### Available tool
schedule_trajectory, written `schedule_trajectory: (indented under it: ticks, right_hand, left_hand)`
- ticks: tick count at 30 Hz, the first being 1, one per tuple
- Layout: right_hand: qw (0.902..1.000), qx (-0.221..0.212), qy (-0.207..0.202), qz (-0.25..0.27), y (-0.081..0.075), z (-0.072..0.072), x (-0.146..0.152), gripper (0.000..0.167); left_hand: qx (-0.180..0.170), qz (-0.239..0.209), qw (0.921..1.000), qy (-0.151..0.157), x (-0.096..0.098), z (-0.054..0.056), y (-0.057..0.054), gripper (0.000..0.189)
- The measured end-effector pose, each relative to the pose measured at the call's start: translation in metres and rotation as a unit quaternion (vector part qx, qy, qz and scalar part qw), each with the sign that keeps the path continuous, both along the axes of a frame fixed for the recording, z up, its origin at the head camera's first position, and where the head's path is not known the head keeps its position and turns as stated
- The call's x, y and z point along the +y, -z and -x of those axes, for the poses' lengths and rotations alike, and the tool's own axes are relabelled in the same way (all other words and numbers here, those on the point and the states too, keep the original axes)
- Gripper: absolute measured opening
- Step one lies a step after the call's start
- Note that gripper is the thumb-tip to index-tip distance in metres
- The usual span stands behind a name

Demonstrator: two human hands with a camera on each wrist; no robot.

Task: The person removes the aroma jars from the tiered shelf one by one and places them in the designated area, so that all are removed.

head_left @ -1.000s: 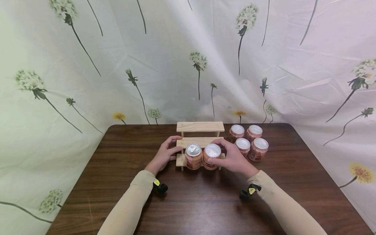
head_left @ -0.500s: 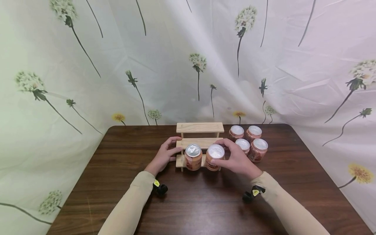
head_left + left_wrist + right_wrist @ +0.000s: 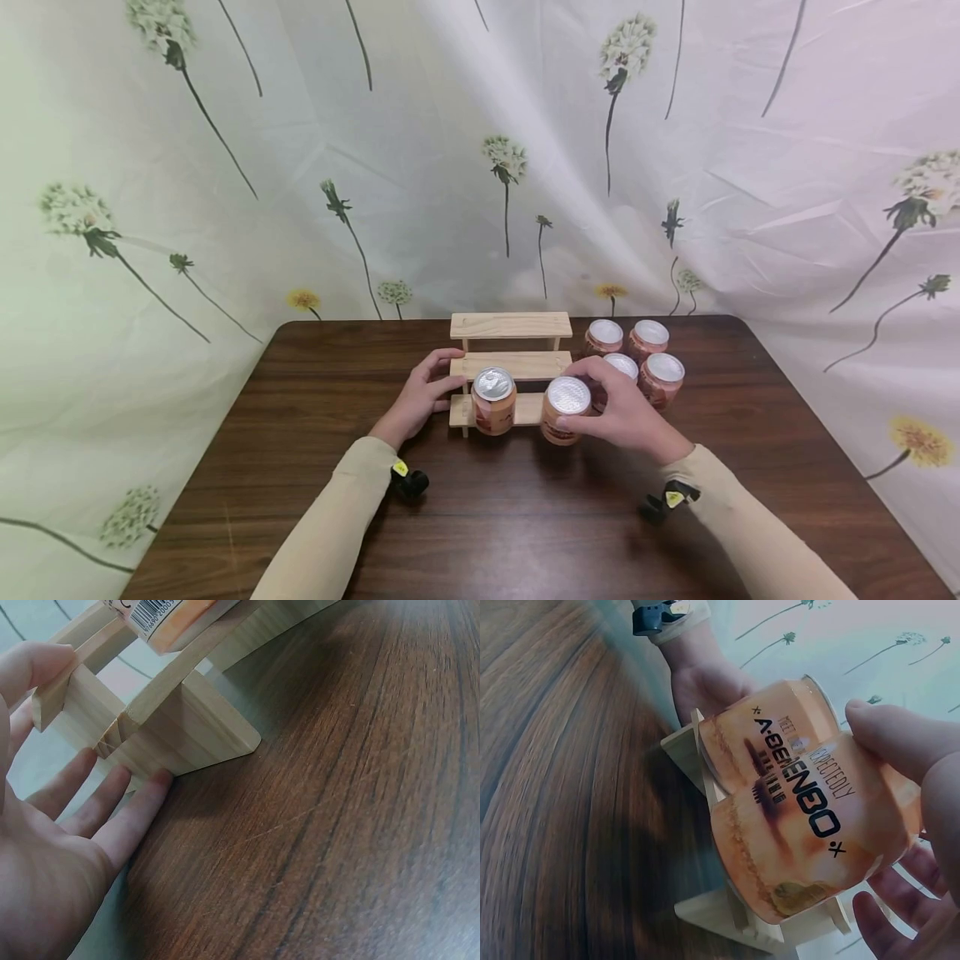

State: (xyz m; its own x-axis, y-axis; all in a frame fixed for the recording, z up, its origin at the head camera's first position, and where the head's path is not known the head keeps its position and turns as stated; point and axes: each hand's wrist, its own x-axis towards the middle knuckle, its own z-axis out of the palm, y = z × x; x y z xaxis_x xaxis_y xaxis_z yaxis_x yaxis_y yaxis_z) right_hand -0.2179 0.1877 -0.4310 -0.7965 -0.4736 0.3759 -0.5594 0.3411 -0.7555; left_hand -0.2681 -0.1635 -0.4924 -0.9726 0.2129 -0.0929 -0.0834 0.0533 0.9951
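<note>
My right hand (image 3: 624,410) grips an orange can (image 3: 567,398) with a silver top between thumb and fingers, at the right end of the bottom shelf. In the right wrist view this held can (image 3: 802,832) overlaps a second one. That second can (image 3: 494,402) stands upright on the bottom shelf's left part. A three-step wooden rack (image 3: 512,365) carries it. At the rack's left end my left hand (image 3: 420,396) rests its extended fingers against the side; in the left wrist view the fingertips (image 3: 120,776) touch the side panel (image 3: 180,735).
Several more cans (image 3: 651,335) with silver tops stand grouped right of the rack, partly behind my right hand. The dark wood table (image 3: 480,525) reaches back to a cloth backdrop (image 3: 420,167) printed with dandelions.
My right hand has moved the gripped can rightward and slightly nearer, widening the gap to the other can on the bottom shelf. The left hand and rack have stayed put.
</note>
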Motion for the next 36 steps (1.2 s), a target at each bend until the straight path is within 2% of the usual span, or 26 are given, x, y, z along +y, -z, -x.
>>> schedule_trajectory:
  ticks: [10, 21, 27, 36]
  right_hand:
    - [0.9975, 0.054, 0.027, -0.036, 0.005, -0.005, 0.026, 0.058]
    - [0.9989, 0.031, 0.02, -0.028, 0.005, -0.012, 0.049, 0.059]
    - [0.9969, 0.042, 0.04, -0.053, 0.006, -0.017, 0.059, 0.058]
    - [0.9914, 0.057, 0.072, -0.093, 0.015, -0.017, 0.076, 0.057]
  left_hand:
    - [0.002, 0.001, 1.0, 0.001, -0.001, 0.001, 0.001, 0.048]
    - [0.001, 0.0, 1.0, -0.001, -0.001, 0.002, 0.002, 0.047]
    - [0.002, 0.003, 1.0, -0.002, 0.0, 0.001, 0.001, 0.047]
    - [0.003, 0.002, 1.0, -0.004, 0.001, 0.0, -0.001, 0.047]
